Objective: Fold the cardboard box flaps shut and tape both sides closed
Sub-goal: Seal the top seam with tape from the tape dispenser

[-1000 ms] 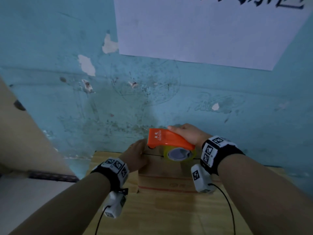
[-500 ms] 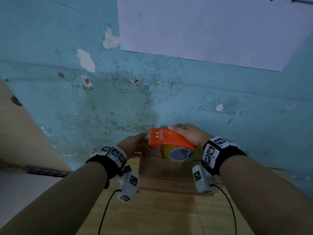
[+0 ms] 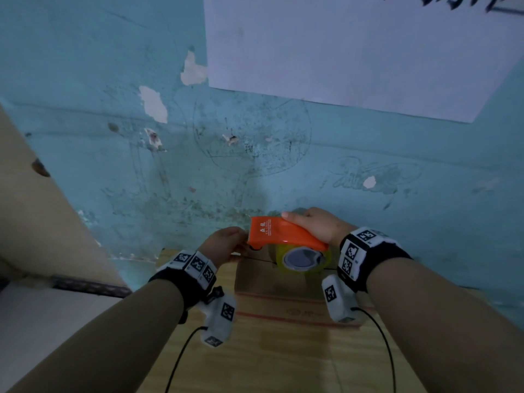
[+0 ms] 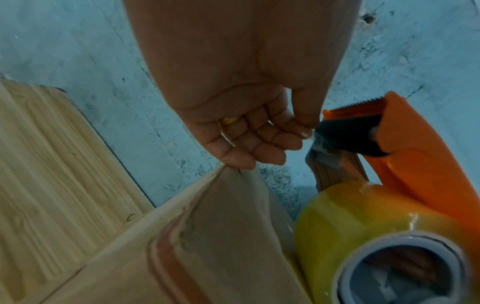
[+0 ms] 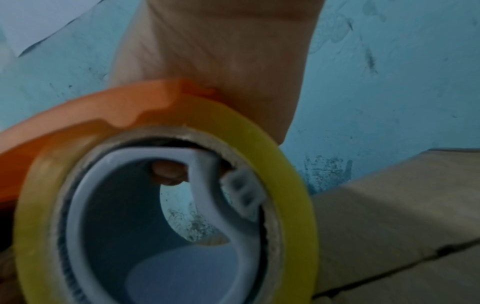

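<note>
Two hands: we see both over the far edge of one cardboard box point(image 3: 272, 282).
Right hand point(image 3: 314, 225): curled around the handle of the orange tape dispenser point(image 3: 279, 232); we see it gripping from above in the head view, and in the right wrist view one fingertip point(image 5: 168, 172) shows through the hub.
Left hand point(image 4: 249, 131): fingers loosely bent, thumb and forefinger meeting at the dispenser's black front end; they seem to pinch the loose tape end there, though we cannot tell for sure.
Little finger: it touches the box's corner in the left wrist view.
Dispenser: one, held just above the box top, toothed blade pointing left toward the left hand.
Tape roll point(image 3: 304, 258): one, yellowish, on a grey hub under the orange body.
Box: one, flaps folded flat, with a dark seam line across the top; it sits on the wooden counter point(image 3: 283, 358) against the blue wall point(image 3: 113, 137).
Head view only: both wristbands with black-and-white markers, two wrist cameras with cables, one white sheet point(image 3: 354, 46) on the wall.
Left wrist view only: the serrated blade point(image 4: 355, 103) and the fingers' underside.
Right wrist view only: the inside of the hub and the seam point(image 5: 389, 265) at close range.
</note>
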The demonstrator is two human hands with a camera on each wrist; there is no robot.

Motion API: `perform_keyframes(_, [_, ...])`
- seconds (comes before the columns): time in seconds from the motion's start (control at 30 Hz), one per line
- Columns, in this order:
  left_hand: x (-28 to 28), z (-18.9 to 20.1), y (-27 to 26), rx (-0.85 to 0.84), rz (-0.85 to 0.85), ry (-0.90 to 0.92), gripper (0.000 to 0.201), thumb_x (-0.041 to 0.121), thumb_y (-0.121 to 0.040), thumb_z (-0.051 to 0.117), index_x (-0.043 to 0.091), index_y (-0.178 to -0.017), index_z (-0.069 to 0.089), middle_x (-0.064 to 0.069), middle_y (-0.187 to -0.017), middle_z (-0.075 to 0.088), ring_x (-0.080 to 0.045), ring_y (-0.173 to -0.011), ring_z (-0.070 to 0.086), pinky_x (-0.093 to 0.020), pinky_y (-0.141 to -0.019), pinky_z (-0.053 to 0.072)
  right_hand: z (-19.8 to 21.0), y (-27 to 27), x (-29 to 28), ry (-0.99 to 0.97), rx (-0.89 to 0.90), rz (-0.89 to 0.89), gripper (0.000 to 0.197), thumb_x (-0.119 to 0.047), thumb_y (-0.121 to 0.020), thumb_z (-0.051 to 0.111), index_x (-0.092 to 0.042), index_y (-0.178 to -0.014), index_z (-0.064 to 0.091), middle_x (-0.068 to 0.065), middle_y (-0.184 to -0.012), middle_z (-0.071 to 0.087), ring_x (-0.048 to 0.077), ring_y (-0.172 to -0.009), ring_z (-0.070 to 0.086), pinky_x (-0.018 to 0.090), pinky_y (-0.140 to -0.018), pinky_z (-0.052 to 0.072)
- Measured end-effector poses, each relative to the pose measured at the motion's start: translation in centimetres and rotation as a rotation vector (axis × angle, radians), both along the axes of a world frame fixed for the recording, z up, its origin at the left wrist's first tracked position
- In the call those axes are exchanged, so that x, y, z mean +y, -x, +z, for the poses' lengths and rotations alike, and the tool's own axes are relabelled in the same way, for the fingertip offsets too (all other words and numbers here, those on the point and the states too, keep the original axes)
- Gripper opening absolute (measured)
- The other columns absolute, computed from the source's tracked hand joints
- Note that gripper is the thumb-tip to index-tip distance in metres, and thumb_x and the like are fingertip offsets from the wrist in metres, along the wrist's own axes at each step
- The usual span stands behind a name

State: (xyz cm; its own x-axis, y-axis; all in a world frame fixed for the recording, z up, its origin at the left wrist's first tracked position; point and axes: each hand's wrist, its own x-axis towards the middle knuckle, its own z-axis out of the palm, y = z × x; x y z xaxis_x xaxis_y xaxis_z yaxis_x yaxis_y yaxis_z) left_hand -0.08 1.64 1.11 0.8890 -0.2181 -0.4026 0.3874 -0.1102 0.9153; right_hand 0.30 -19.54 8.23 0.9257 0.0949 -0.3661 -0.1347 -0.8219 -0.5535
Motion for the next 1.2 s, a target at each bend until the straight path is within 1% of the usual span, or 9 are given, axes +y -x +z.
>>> perform_keyframes(0.2, [-0.3,0.0,0.4,-0.081,0.032,-0.076,0.025,0.011,-0.096,0.044,0.013,-0.072,0.051,-0.013,-0.082,0.060,-0.023,-0.075,0.058,-0.029,-0.068,0.048,0.3,0.3,0.3,0.020,-0.006,0.015,0.051,-0.068,-0.088,0.036,-0.024,-0.083,0.061,0.001,-0.078,0.062,0.014,-0.070,0.060,0.028,-0.073,0.047])
perform_keyframes(0.3, [-0.3,-0.1,0.7,-0.195,0.025,-0.246,0.027,0.016,-0.095,0.044,0.016,-0.069,0.052,-0.020,-0.086,0.065,-0.030,-0.081,0.063,-0.031,-0.067,0.047,0.7,0.6,0.5,0.038,-0.014,0.024,0.047,-0.066,-0.089,0.037,-0.026,-0.075,0.057,-0.002,-0.076,0.060,0.014,-0.070,0.059,0.028,-0.074,0.046])
perform_keyframes(0.37, [-0.2,0.0,0.9,-0.295,0.022,-0.361,0.030,0.019,-0.095,0.045,0.017,-0.067,0.052,-0.017,-0.082,0.068,-0.032,-0.083,0.066,-0.033,-0.068,0.048,1.0,0.8,0.5,0.042,-0.010,0.028,0.046,-0.066,-0.088,0.038,-0.027,-0.073,0.057,-0.002,-0.076,0.060,0.015,-0.071,0.060,0.028,-0.076,0.047])
perform_keyframes(0.43, [0.0,0.1,0.9,-0.346,0.020,-0.410,0.032,0.021,-0.096,0.046,0.017,-0.065,0.051,-0.008,-0.072,0.064,-0.030,-0.080,0.064,-0.034,-0.072,0.047,1.1,0.9,0.7,0.048,-0.002,0.031,0.046,-0.066,-0.088,0.040,-0.027,-0.072,0.057,0.000,-0.078,0.062,0.016,-0.071,0.061,0.029,-0.076,0.049])
perform_keyframes(0.6, [0.1,0.2,0.9,-0.398,-0.020,-0.490,0.036,0.023,-0.098,0.045,0.017,-0.063,0.047,0.001,-0.065,0.056,-0.015,-0.063,0.051,-0.023,-0.057,0.037,1.5,0.9,1.1,0.108,-0.007,0.077,0.053,-0.067,-0.087,0.042,-0.020,-0.069,0.059,0.002,-0.071,0.062,0.016,-0.064,0.061,0.025,-0.065,0.047])
perform_keyframes(0.7, [0.8,-0.1,0.5,-0.402,-0.005,-0.498,0.037,0.024,-0.098,0.045,0.016,-0.062,0.047,0.000,-0.062,0.056,-0.014,-0.059,0.051,-0.028,-0.062,0.040,1.4,1.0,0.6,0.111,-0.003,0.076,0.052,-0.067,-0.087,0.042,-0.021,-0.068,0.058,0.002,-0.070,0.062,0.016,-0.063,0.061,0.027,-0.068,0.049])
perform_keyframes(0.8, [2.5,-0.8,0.2,-0.391,0.016,-0.519,0.037,0.026,-0.099,0.044,0.016,-0.063,0.048,0.000,-0.063,0.057,-0.014,-0.059,0.054,-0.030,-0.068,0.044,1.5,1.1,-0.3,0.182,-0.016,0.064,0.051,-0.068,-0.086,0.043,-0.023,-0.066,0.056,0.000,-0.068,0.059,0.015,-0.062,0.059,0.025,-0.062,0.045])
perform_keyframes(1.03, [3.4,-1.9,0.6,-0.330,-0.003,-0.577,0.038,0.027,-0.100,0.042,0.015,-0.064,0.045,-0.001,-0.064,0.056,-0.018,-0.059,0.051,-0.030,-0.066,0.042,1.9,1.3,-0.9,0.311,-0.001,0.123,0.043,-0.068,-0.086,0.043,-0.029,-0.067,0.051,-0.002,-0.070,0.056,0.012,-0.065,0.055,0.023,-0.060,0.039])
perform_keyframes(1.2, [4.5,-2.2,0.4,-0.258,0.036,-0.646,0.037,0.027,-0.102,0.040,0.008,-0.070,0.048,-0.003,-0.065,0.055,-0.016,-0.058,0.047,-0.026,-0.055,0.035,2.3,1.4,-1.7,0.362,0.012,0.108,0.043,-0.068,-0.085,0.045,-0.029,-0.066,0.049,-0.002,-0.070,0.054,0.012,-0.064,0.053,0.023,-0.058,0.037])
